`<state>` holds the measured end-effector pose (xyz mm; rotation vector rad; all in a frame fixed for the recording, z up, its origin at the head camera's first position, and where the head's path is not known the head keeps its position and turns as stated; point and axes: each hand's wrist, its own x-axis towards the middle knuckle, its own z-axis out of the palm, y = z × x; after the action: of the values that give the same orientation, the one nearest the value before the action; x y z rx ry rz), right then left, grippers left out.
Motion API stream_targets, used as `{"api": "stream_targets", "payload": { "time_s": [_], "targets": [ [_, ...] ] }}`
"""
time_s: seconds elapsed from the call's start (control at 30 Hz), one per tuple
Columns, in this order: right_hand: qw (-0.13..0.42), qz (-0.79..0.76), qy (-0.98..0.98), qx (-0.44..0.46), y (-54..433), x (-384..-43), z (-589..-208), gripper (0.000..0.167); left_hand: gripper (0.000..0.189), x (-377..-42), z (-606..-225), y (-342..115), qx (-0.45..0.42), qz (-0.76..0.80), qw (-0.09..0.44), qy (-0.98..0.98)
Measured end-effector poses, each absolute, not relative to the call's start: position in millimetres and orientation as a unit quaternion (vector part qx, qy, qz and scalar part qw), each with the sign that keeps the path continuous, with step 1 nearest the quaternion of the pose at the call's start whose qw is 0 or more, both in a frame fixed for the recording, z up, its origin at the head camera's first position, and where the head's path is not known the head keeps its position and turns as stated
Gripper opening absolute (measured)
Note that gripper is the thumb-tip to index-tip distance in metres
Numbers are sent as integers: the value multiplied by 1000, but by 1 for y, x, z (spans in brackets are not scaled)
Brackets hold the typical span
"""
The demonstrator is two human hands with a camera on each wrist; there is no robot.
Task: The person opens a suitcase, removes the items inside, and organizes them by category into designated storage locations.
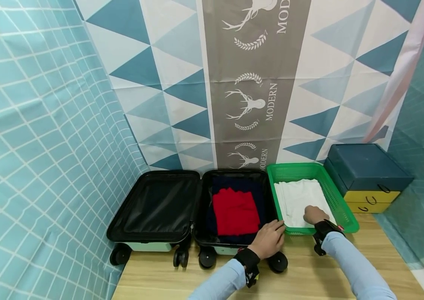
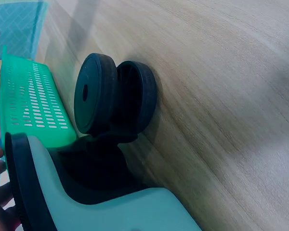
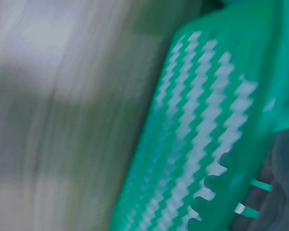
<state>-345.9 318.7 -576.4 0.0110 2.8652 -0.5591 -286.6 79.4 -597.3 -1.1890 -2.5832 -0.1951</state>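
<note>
Two hands in play: the right hand is down at the near part of the white cloth inside the green basket, but I can't tell if it's pinching anything. The left hand just rests, fingers loose, on the near right corner of the open suitcase. I'd slide fingers under every layer and lift level, so the folds don't slump.

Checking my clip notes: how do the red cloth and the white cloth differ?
The red cloth lies on navy fabric in the open suitcase; the white cloth lies in the green basket. In the head view, the right hand covers part of the white cloth, not the red cloth. Both look folded.
</note>
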Motion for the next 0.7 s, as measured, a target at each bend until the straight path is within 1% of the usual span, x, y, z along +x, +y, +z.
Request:
{"api": "stream_targets", "payload": {
  "time_s": [0.03, 0.1, 0.2, 0.27, 0.33, 0.43, 0.5, 0.6, 0.7],
  "targets": [
    [86, -191, 978, -2, 308, -341, -564, 16, 33, -287, -598, 79, -412, -71, 153, -895],
    [36, -191, 981, -20, 290, -340, -551, 15, 31, -287, -598, 78, -412, -79, 172, -892],
    [-35, -183, 980, -63, 263, -346, -546, 16, 29, -287, -599, 72, -399, -84, 204, -890],
    [-59, -189, 976, -92, 248, -352, -546, 17, 27, -288, -599, 66, -377, -97, 214, -896],
    [-58, -205, 971, -112, 233, -355, -543, 17, 25, -290, -597, 58, -347, -118, 207, -907],
    [-27, -223, 965, -137, 215, -362, -542, 17, 21, -296, -592, 44, -288, -150, 183, -928],
    [-6, -231, 962, -146, 205, -365, -543, 18, 14, -301, -588, 34, -251, -152, 168, -941],
    [2, -245, 957, -153, 189, -367, -545, 19, 6, -310, -581, 19, -197, -121, 158, -960],
    [10, -269, 951, -150, 177, -367, -550, 20, 12, -321, -574, 7, -132, -90, 119, -980]
  ]
}}
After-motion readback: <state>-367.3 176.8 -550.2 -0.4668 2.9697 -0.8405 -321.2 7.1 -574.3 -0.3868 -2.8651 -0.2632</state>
